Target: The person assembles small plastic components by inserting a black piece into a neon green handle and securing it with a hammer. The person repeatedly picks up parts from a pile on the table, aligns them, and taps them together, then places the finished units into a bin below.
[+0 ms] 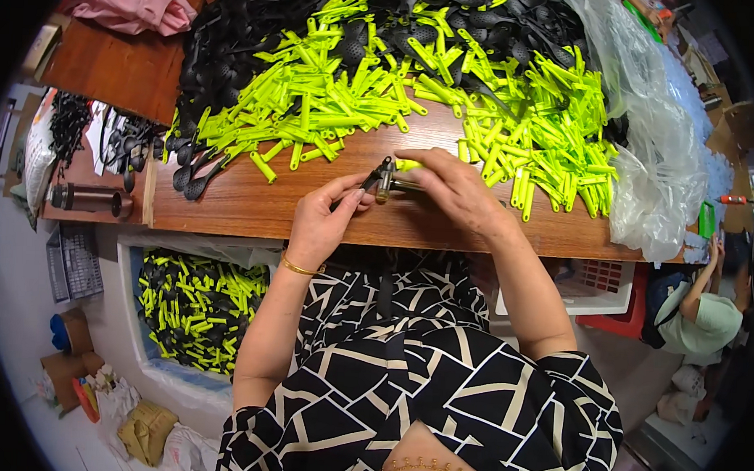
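Observation:
My left hand pinches a thin black utensil handle over the near part of the table. Just to its right, my right hand is curled round what looks like a small mallet, its metal and amber head upright beside the black handle. A lime-green handle sleeve shows at the right fingertips; whether it sits on the black handle is hard to see. The rest of the black piece is hidden by my left fingers.
Loose lime-green sleeves and black utensils heap across the wooden table. Clear plastic sheeting hangs at the right. A lined bin of green-handled pieces stands below left. A dark cylinder lies left; another person is far right.

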